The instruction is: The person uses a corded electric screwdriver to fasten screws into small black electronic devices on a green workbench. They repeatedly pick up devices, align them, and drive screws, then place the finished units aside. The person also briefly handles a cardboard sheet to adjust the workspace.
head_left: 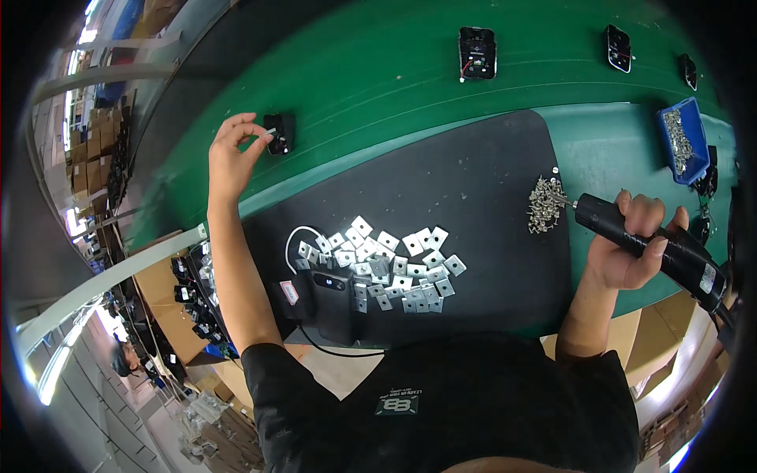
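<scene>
My left hand (pixel 234 150) reaches out over the green belt, thumb and forefinger pinched on a small metal plate (pixel 270 132) seen nearly edge-on. The plate is at a black device housing (pixel 281 142) lying on the belt; whether the two touch, I cannot tell. In my right hand (pixel 631 252) is a black electric screwdriver (pixel 603 217), fingers wrapped around its body. Its tip points left into a heap of small screws (pixel 546 206) at the right edge of the black mat. Square metal plates with holes (pixel 402 281) are scattered across the mat's near half.
More black housings (pixel 478 54) lie along the green belt (pixel 355 79) to the right. A blue bin (pixel 692 167) of screws stands at far right. Near the plates, a black power bank (pixel 333 303) with a white cable rests on the black mat (pixel 473 181). Boxes and parts fill the lower left.
</scene>
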A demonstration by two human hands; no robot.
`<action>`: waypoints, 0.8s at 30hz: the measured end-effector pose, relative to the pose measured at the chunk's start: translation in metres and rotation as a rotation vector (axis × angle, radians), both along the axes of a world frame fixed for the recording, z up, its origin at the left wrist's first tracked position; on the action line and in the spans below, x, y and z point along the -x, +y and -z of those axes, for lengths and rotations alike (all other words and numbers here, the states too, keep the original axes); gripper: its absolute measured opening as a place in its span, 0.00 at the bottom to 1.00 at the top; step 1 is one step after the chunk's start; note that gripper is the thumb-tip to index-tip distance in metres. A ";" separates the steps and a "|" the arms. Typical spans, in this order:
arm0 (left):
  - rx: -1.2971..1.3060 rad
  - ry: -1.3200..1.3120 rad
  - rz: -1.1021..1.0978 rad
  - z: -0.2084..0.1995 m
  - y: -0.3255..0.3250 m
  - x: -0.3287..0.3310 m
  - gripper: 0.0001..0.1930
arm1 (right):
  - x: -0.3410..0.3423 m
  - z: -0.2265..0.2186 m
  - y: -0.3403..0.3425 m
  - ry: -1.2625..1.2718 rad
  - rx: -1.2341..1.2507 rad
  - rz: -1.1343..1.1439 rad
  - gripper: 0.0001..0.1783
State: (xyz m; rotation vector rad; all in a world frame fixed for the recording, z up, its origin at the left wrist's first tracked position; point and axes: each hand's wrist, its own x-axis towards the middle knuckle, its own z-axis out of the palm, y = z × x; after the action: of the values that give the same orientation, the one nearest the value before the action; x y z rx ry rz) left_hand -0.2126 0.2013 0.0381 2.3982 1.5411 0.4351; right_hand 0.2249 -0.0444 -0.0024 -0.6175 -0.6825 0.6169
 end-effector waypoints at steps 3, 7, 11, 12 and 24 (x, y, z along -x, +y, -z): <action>0.060 -0.001 0.017 0.010 0.007 -0.004 0.07 | -0.005 0.002 -0.005 0.008 -0.009 0.002 0.28; 0.394 -0.249 -0.173 0.032 0.021 0.005 0.16 | 0.004 -0.010 0.001 0.055 0.021 0.086 0.26; 0.371 0.035 -0.115 0.018 0.013 -0.007 0.20 | 0.004 -0.009 0.007 -0.023 0.030 0.089 0.26; 0.320 0.021 -0.112 0.016 0.008 -0.014 0.16 | 0.006 -0.009 0.009 -0.041 0.030 0.120 0.27; 0.486 -0.279 0.155 -0.023 -0.125 -0.144 0.16 | 0.010 0.000 0.016 -0.147 0.153 0.309 0.37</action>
State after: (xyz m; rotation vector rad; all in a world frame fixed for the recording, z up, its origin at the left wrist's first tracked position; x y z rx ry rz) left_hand -0.0685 0.0767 0.0613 1.9665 1.1675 0.3030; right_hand 0.2148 -0.0285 -0.0023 -0.8984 -0.6634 0.3395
